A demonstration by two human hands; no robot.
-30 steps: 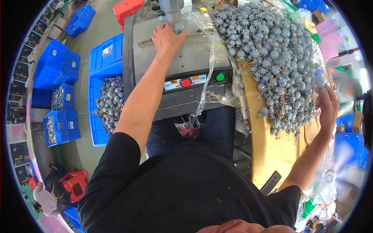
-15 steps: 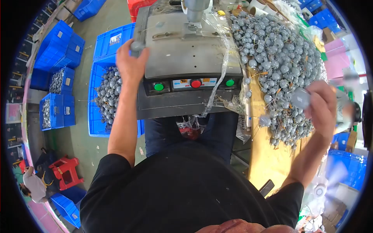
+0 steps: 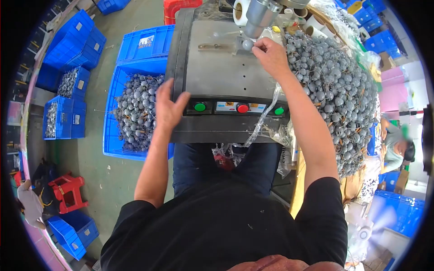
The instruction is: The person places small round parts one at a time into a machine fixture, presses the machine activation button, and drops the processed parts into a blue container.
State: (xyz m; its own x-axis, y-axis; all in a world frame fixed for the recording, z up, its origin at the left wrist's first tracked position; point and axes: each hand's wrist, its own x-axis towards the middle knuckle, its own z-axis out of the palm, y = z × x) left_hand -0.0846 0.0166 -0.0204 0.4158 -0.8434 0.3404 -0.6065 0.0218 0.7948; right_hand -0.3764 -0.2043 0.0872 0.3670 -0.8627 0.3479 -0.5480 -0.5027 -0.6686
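Observation:
My right hand (image 3: 272, 58) pinches a small round grey ball (image 3: 247, 44) with thumb and fingertips. The ball sits at a small fixture on the sloping metal top of the machine (image 3: 217, 67), just below the machine's cylindrical metal head (image 3: 261, 20). Fingers spread, my left hand (image 3: 171, 107) is at the left edge of the machine, near the green button (image 3: 199, 107), and nothing shows in it. To its left stands a blue crate (image 3: 108, 135) filled with similar grey balls (image 3: 138, 110).
A big heap of grey balls on thin stems (image 3: 332, 86) covers the wooden table (image 3: 297, 187) at right. A red button (image 3: 242, 108) and another green button (image 3: 279, 110) line the machine front. Several blue bins, a red stool (image 3: 68, 192) and a spinning fan (image 3: 365, 231) stand around.
My right hand has moved from the heap to the fixture with a grey ball. My left hand has let go of a grey ball and come down along the machine's left side.

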